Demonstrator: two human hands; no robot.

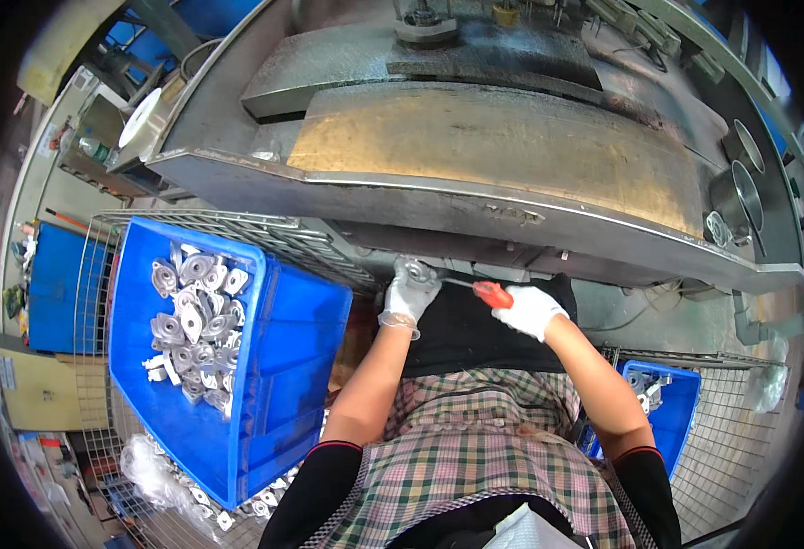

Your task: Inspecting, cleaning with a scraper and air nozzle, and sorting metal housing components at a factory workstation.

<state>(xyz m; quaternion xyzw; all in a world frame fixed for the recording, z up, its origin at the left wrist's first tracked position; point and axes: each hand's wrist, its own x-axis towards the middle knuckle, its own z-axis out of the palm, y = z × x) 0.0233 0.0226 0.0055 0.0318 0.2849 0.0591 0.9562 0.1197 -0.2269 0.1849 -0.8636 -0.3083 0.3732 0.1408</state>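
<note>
Grasping a grey metal part (415, 269) at eleven o'clock from the checked apron (475, 448), the left hand (410, 296) risks a jab if the red-handled tool (492, 294), clenched in the right hand (532, 312) toward three o'clock, slips (loose grip, perhaps).

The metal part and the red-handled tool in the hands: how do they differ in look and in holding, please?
The metal part is grey, while the tool has a red handle. The metal part is compact; the tool is longer, with a thin shaft. The left hand holds the metal part; the right hand holds the tool. Both are held in a white-gloved hand.
</note>
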